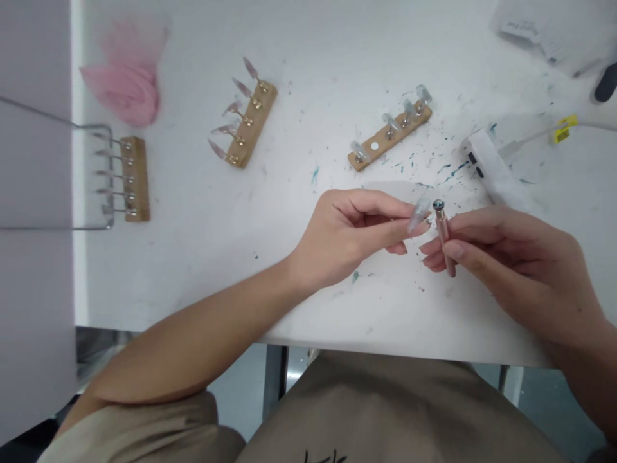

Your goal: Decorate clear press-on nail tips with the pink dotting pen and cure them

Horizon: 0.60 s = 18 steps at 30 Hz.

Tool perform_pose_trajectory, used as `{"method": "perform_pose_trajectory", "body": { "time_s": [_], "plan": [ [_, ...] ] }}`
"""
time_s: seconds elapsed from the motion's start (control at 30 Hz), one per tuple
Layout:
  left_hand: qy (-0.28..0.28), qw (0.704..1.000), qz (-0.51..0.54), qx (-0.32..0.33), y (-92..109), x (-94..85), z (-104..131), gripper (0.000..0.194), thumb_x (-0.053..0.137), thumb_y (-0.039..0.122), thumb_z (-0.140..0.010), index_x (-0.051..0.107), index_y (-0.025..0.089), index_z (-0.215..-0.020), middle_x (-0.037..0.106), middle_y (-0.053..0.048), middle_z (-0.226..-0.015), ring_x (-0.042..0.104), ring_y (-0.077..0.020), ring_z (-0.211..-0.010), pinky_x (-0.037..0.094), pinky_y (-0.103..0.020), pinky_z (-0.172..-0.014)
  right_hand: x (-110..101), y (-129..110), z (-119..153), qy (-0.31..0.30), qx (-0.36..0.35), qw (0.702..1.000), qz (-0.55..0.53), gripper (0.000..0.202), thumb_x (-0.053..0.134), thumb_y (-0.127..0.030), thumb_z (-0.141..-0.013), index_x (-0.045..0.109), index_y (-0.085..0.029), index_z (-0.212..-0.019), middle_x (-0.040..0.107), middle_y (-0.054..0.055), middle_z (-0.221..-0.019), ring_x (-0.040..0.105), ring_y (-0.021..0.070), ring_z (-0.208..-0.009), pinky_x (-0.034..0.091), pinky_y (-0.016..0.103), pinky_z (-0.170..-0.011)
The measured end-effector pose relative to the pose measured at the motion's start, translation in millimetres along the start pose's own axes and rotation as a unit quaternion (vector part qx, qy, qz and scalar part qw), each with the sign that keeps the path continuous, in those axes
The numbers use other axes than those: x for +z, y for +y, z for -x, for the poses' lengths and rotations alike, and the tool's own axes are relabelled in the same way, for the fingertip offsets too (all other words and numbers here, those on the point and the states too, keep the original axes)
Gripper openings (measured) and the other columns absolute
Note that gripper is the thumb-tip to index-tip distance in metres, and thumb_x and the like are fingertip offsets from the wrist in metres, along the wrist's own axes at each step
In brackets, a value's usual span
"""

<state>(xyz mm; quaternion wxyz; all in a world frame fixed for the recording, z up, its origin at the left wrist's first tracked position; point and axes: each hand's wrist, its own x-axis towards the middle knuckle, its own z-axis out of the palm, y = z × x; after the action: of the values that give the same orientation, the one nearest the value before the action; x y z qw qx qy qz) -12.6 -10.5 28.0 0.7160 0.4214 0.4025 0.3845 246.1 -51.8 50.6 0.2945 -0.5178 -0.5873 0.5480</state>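
Note:
Between thumb and fingers, my left hand (359, 235) pinches a shiny, pale grey-green false nail (418, 215), partly hidden by the fingertips. Just to its right, my right hand (511, 263) grips a slim rose-pink pen-shaped tool (443, 235) with a round dark metallic end pointing up. The tool and the nail are close but look apart. Beyond both hands lies a wooden nail stand (393, 138) with several similar pale nails on metal posts. A small white dot shows on its wood where a post could sit.
Two more wooden stands with several pinkish nails, one angled (253, 125) and one upright (136, 180), lie to the left. Nearby are a metal wire frame (110, 173), a pink cloth (130, 90), a white device (494, 167) with a cable, and a white packet (554, 32).

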Motion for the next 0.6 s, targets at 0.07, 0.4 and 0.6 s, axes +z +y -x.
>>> {"method": "perform_pose_trajectory", "body": {
  "time_s": [0.07, 0.4, 0.6],
  "plan": [
    [-0.001, 1.0, -0.006, 0.001, -0.3, -0.3, 0.0, 0.037, 0.124, 0.049, -0.085, 0.097, 0.024, -0.087, 0.093, -0.004, -0.09, 0.089, -0.0204, -0.084, 0.079, -0.035, -0.08, 0.4, 0.2, -0.3, 0.003, -0.004, 1.0, 0.0, 0.056, 0.084, -0.069, -0.117, 0.086, -0.014, -0.126, 0.079, 0.006, -0.115, 0.082, 0.0027, -0.096, 0.074, 0.008, -0.09],
    [0.001, 1.0, 0.019, -0.013, 4.3, 2.9, -2.3, 0.037, 0.128, 0.046, -0.077, 0.098, 0.025, -0.085, 0.094, -0.003, -0.089, 0.083, -0.0153, -0.075, 0.078, -0.029, -0.075, 0.4, -0.8, 1.1, -0.014, -0.02, 1.0, 0.003, 0.051, 0.083, -0.063, -0.119, 0.088, -0.013, -0.12, 0.079, 0.006, -0.112, 0.083, 0.0022, -0.095, 0.072, 0.004, -0.088],
    [0.01, 1.0, 0.003, -0.011, 4.2, 1.0, -3.0, 0.042, 0.128, 0.053, -0.075, 0.099, 0.025, -0.087, 0.097, -0.005, -0.096, 0.087, -0.0178, -0.077, 0.08, -0.031, -0.075, 0.4, -0.8, 3.2, -0.039, -0.04, 0.998, 0.014, 0.046, 0.081, -0.06, -0.121, 0.091, -0.015, -0.122, 0.08, 0.004, -0.116, 0.084, -0.0001, -0.1, 0.071, 0.001, -0.094]
  ]
}}
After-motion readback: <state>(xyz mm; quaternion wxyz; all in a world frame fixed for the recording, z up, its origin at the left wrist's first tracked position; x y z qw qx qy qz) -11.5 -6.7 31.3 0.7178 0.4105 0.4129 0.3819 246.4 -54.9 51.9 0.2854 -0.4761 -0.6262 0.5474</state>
